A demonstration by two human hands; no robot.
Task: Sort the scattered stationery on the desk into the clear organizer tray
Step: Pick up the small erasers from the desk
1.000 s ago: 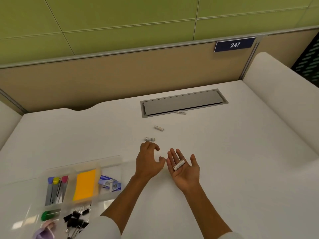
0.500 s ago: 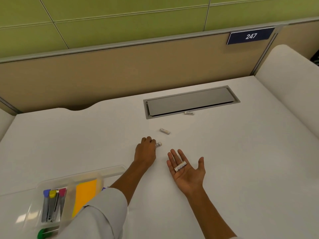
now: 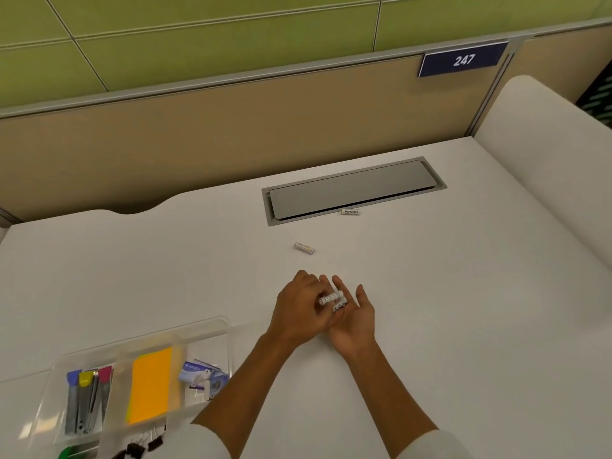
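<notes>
Taking the grey cable hatch as landmark: bare desk spreads wide to its right and toward the viewer; one small white tube lies just at its near edge, another a little nearer and to the left; far nearer and left, the clear organizer tray blocks the desk corner; behind the hatch the tan partition closes off passage.
</notes>
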